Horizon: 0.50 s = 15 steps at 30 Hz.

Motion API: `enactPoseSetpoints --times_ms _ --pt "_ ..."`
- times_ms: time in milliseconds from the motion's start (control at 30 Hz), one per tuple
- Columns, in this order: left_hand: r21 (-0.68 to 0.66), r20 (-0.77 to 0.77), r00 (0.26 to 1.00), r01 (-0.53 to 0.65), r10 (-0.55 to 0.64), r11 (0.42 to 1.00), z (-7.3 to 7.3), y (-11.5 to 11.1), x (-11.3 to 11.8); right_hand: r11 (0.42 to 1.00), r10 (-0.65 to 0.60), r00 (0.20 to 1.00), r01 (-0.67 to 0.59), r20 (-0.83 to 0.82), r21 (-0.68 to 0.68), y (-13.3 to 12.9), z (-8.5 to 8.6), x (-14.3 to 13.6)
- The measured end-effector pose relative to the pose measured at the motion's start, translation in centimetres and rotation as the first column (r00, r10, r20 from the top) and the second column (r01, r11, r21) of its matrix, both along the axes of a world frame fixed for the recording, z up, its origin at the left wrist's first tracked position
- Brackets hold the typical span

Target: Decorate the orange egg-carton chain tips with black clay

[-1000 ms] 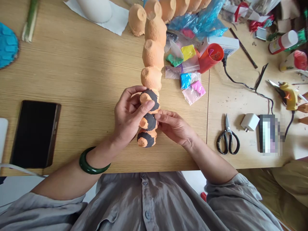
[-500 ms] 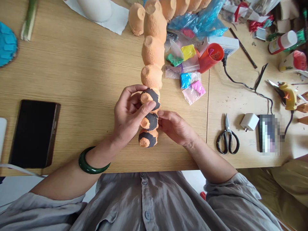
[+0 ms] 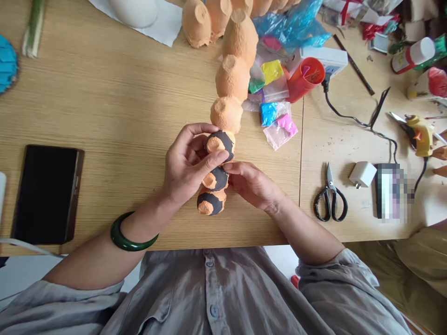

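Note:
A long row of joined orange lumpy cups runs away from me over the table, its lower three segments partly covered in black. My left hand grips the row from the left, with the thumb on the third segment from the near end and a finger at its upper edge. On the other side, my right hand has its fingertips bent against the right edge of the row, just below the left thumb. The right hand's lower fingers are curled and partly hidden. More orange cups stand at the far end.
Small bags of coloured clay, a red cup and a white power strip lie right of the row. Black-handled scissors, a white plug and a yellow glue gun are farther right. A black phone lies left.
The row has tilted, its far end swinging right and its near end slightly left. Both hands stay on it, with the right fingertips a little farther left.

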<state>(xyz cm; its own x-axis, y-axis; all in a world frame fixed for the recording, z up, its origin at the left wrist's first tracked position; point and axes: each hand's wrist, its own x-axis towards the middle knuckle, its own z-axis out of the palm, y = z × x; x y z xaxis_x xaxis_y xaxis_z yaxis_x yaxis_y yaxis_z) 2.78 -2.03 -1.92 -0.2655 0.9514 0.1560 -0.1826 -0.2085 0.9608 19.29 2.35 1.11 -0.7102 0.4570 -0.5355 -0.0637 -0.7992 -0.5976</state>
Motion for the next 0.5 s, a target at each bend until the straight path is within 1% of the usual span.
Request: enactPoseSetpoints --times_ms 100,200,367,500 --pt "0.057 0.039 0.998 -0.044 0.042 0.997 -0.02 0.31 -0.13 1.000 0.022 1.000 -0.022 -0.016 -0.001 0.19 0.15 0.09" --pt "0.084 0.068 0.994 -0.086 0.081 0.993 -0.10 0.50 -0.22 1.000 0.013 1.000 -0.013 0.011 0.000 0.33 0.13 0.14" --pt "0.065 0.088 0.994 -0.063 0.058 0.996 -0.04 0.41 -0.19 0.998 -0.022 0.999 0.020 0.044 0.053 0.08 -0.08 0.11" --pt "0.053 0.060 0.995 -0.085 0.082 0.995 0.38 0.23 -0.14 0.997 -0.029 0.999 0.026 0.039 0.076 -0.07 -0.24 0.19"
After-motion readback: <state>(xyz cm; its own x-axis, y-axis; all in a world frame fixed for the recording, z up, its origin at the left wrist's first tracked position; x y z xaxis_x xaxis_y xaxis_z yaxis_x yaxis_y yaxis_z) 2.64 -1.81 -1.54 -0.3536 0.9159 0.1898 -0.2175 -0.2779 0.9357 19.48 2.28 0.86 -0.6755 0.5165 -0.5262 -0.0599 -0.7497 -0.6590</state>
